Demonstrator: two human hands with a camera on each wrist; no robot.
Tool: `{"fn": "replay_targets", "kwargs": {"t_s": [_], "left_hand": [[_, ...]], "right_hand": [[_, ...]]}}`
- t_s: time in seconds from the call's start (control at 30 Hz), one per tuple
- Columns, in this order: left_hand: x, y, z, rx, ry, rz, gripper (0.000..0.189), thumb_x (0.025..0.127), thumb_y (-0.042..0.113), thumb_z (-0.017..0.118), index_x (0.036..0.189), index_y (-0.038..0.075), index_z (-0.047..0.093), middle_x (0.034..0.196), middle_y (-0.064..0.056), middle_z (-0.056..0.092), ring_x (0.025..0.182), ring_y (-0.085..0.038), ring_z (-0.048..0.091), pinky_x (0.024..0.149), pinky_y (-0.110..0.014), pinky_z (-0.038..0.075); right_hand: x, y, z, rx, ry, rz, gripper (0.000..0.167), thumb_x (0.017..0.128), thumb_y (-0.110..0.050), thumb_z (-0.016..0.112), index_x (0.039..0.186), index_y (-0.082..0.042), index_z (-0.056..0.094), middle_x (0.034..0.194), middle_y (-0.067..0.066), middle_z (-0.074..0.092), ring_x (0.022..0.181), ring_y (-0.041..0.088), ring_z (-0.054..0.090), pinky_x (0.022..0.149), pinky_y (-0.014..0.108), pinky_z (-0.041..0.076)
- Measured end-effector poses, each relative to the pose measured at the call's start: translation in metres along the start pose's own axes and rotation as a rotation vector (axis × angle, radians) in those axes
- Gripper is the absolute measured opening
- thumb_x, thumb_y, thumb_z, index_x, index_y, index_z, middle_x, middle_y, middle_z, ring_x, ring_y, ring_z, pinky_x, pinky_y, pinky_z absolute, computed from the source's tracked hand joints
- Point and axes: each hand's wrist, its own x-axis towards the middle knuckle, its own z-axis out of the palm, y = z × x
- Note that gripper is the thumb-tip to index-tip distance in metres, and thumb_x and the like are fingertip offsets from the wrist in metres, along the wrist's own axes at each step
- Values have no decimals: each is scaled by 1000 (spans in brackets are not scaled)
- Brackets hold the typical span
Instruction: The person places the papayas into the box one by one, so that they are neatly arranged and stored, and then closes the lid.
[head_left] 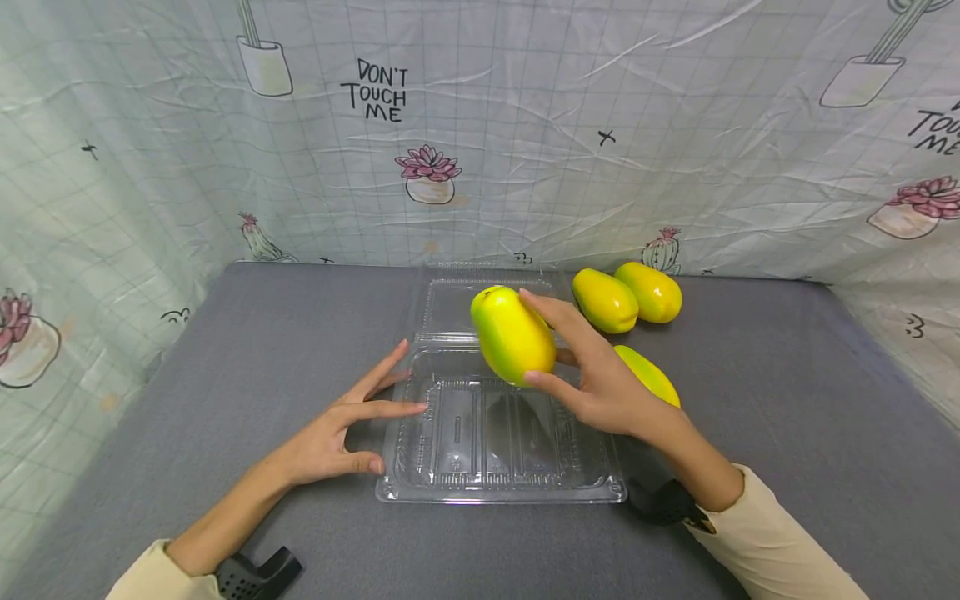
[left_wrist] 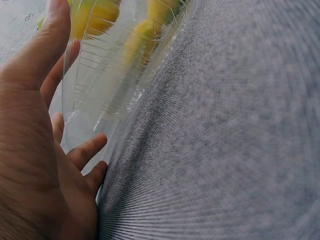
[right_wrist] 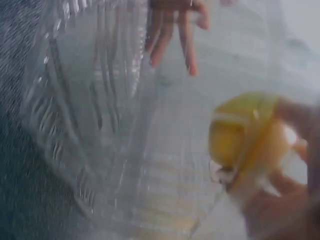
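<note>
A yellow-green mango (head_left: 513, 335) is gripped by my right hand (head_left: 611, 379), thumb on its near side and fingers on its far side. It is held up over the clear plastic clamshell container (head_left: 501, 495), whose lid (head_left: 450, 308) lies folded back behind the tray. At the tray's left side my left hand (head_left: 322, 442) is spread with straight fingers, its thumb and fingertips at the rim. In the left wrist view those fingers are extended beside the clear wall (left_wrist: 95, 75). The right wrist view is blurred, but the mango (right_wrist: 245, 135) shows in the hand there.
Two more mangoes (head_left: 604, 302) (head_left: 651, 292) lie together at the back right of the grey cloth (head_left: 315, 333). Another mango (head_left: 649, 375) is partly hidden behind my right hand. A printed curtain (head_left: 510, 125) hangs along the back and sides.
</note>
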Motion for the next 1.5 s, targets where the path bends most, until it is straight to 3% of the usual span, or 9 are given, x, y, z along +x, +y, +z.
{"fn": "replay_targets", "kwargs": {"t_s": [0.23,0.47,0.67,1.0,1.2,1.5], "left_hand": [[0,-1,0,-4,-4,-9,71,86,63,55,134,10,56,156,-26,-2,134,-49,27,92,-73,28],[0,0,0,-2,-6,-20,71,87,63,54,134,10,56,158,-20,-2,134,-49,28,92,-72,29],[-1,0,1,9,-7,-32,70,87,63,54,134,11,57,157,-23,-2,134,-47,28,92,-72,30],[-1,1,2,33,-3,-42,71,86,65,52,136,14,56,157,-24,-1,136,-41,28,92,-70,33],[-1,2,2,34,-2,-42,72,86,66,52,135,14,56,157,-24,-1,137,-40,28,93,-71,31],[-2,1,2,18,-3,-38,71,86,65,53,136,13,56,157,-24,-1,136,-41,28,93,-72,29]], "right_hand": [[7,-6,10,23,-37,-30,81,86,2,68,152,-13,23,149,7,27,129,25,37,91,37,48],[14,-7,20,-64,-66,-34,80,89,-6,67,153,-15,20,150,7,26,127,23,39,90,33,49],[17,-3,28,-151,-96,-68,81,89,-11,68,153,-14,17,150,7,25,130,21,35,101,38,39],[17,-1,41,-170,-178,-76,81,91,-13,65,154,-16,14,153,7,22,130,22,38,102,36,39],[14,3,46,-239,-154,-118,81,89,-17,69,153,-13,20,154,6,24,131,22,33,104,38,36],[13,7,52,-266,-146,-74,80,86,-22,72,151,-14,26,151,4,30,133,22,34,105,41,35]]}}
